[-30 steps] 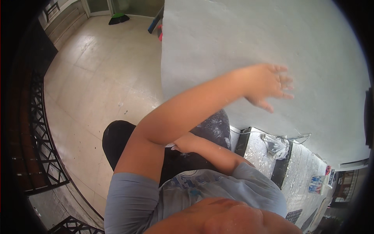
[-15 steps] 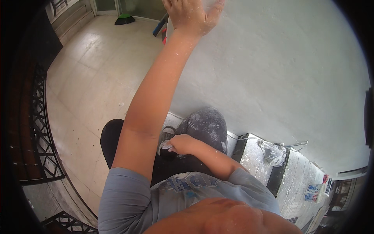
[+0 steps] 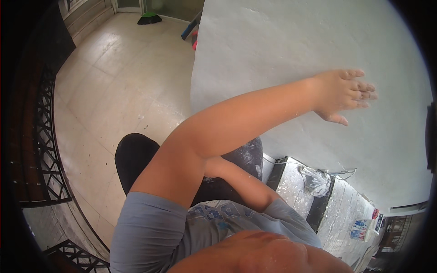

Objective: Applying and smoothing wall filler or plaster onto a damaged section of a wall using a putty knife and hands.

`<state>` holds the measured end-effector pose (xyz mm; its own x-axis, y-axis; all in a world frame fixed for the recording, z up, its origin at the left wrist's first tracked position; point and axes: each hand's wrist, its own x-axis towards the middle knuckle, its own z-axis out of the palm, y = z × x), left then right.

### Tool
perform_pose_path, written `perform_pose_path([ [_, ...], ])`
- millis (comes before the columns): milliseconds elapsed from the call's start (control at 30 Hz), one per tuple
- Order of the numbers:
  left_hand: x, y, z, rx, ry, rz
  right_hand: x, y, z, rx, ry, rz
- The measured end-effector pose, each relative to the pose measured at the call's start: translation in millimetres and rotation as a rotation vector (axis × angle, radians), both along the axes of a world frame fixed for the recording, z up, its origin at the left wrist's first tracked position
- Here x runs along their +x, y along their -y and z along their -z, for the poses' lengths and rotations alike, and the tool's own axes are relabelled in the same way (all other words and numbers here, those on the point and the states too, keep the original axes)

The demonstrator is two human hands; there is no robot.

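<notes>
My left hand (image 3: pixel 343 93) lies flat and open against the white wall (image 3: pixel 282 50), palm on the surface, fingers pointing right, thumb hanging low. It holds nothing. The left forearm crosses the middle of the view. My right forearm (image 3: pixel 241 184) reaches inward under the left arm, and its hand is hidden behind that arm, close to a dark plaster-speckled rounded thing (image 3: pixel 248 154).
A pale tiled floor (image 3: pixel 114 91) spreads to the left, bordered by a black iron railing (image 3: pixel 41 159). A green broom head (image 3: pixel 149 18) lies far off. A plaster-splattered ledge (image 3: pixel 337 214) below the wall carries a clear plastic bag (image 3: pixel 315 179) and small cartons (image 3: pixel 362 227).
Half a second ago my left hand was high up on the wall near the top edge. It has swept down and to the right along the wall. The right hand is now hidden.
</notes>
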<state>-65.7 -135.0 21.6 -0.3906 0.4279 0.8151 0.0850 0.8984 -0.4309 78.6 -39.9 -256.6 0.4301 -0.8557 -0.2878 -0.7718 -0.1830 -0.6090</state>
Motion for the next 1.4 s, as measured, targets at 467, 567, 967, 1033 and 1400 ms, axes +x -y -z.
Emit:
perform_pose_path([
  [467, 151.2, 177.6, -6.4, 0.487, -0.486, -0.583, -0.3, 0.9, -25.1, 0.125, -0.139, -0.120],
  [567, 139.6, 173.7, -3.9, 0.535, -0.516, -0.555, -4.5, -1.7, -22.2, 0.123, -0.113, -0.103],
  [967, 46.0, 38.7, -30.9, 0.513, -0.036, -0.443, -10.7, -5.6, -8.3, 0.116, -0.041, -0.092],
  [1033, 12.7, -33.5, -14.3, 0.086, 0.359, 0.024, -11.6, -7.3, -1.2, 0.145, -0.062, -0.091],
  [1400, 68.5, 40.4, 1.0, 0.060, -0.314, -0.126, -16.0, -8.8, -0.7, 0.072, -0.001, -0.052],
])
